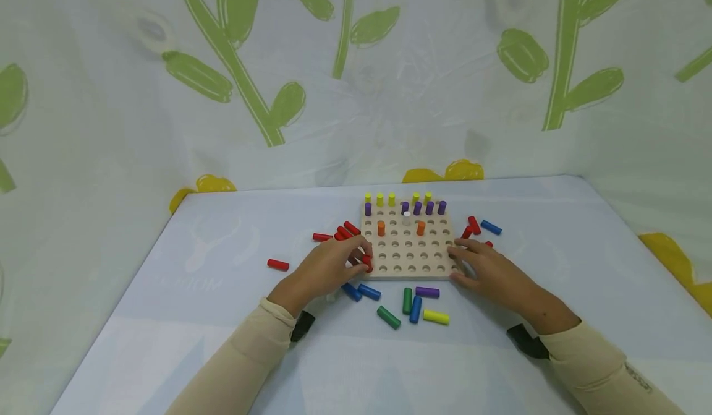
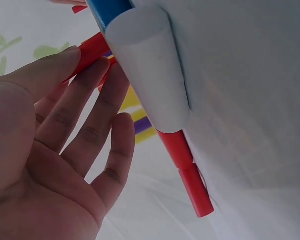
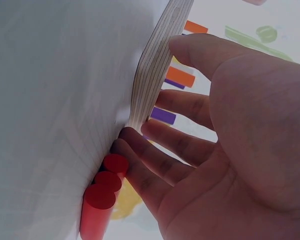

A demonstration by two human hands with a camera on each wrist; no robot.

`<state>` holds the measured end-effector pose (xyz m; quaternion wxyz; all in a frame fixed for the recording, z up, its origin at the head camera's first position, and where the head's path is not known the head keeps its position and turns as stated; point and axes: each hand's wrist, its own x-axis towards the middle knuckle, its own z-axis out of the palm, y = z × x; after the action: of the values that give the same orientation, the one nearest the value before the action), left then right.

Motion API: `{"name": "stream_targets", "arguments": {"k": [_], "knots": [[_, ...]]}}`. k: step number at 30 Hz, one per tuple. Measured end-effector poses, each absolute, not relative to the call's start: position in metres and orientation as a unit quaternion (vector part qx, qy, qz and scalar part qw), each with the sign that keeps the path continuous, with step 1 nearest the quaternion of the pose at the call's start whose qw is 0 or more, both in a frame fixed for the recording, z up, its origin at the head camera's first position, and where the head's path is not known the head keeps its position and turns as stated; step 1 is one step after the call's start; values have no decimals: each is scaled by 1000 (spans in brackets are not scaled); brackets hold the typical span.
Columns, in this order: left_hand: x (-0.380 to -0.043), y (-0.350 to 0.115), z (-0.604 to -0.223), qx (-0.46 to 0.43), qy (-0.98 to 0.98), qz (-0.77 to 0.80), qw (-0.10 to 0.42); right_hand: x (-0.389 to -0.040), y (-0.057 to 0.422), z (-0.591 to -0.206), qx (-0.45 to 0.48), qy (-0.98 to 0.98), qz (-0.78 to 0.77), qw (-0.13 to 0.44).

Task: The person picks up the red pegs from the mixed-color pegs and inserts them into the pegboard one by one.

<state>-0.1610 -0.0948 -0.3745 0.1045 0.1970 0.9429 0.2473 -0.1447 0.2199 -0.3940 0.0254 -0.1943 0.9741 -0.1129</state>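
My left hand (image 1: 328,266) is at the front left corner of a wooden peg board (image 1: 411,276), pinching a red peg (image 2: 92,52) between thumb and fingertips. In the head view the red peg overlaps the corner holes. My right hand (image 1: 489,276) rests at the board's right edge; its thumb touches the edge near the front corner, the fingers lie loosely bent along the side, and several red pegs (image 3: 100,197) lie by the fingertips. Standing in the board are yellow pegs (image 1: 380,200), purple pegs (image 1: 417,208), two orange pegs (image 1: 381,228) and a white peg (image 1: 406,218).
Loose red pegs (image 1: 278,265) lie left of the board. In front of it are blue pegs (image 1: 369,292), green pegs (image 1: 388,317), a purple peg (image 1: 428,292) and a yellow peg (image 1: 436,316). Another blue peg (image 1: 491,227) lies right. A patterned cloth (image 1: 389,124) hangs behind.
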Motion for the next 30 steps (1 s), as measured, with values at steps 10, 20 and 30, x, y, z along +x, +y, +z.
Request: {"name": "stream_targets", "arguments": {"k": [10,20,30], "knots": [[-157,-94,-373,203,943,245,100,-143,219,-394,-193,975,-111,17],[-159,-94,-376,203,946,232,103,-143,219,-393,-192,974,-116,20],[-162,-96,-379,220,946,213,105,-144,217,-393,-186,976,-107,23]]}}
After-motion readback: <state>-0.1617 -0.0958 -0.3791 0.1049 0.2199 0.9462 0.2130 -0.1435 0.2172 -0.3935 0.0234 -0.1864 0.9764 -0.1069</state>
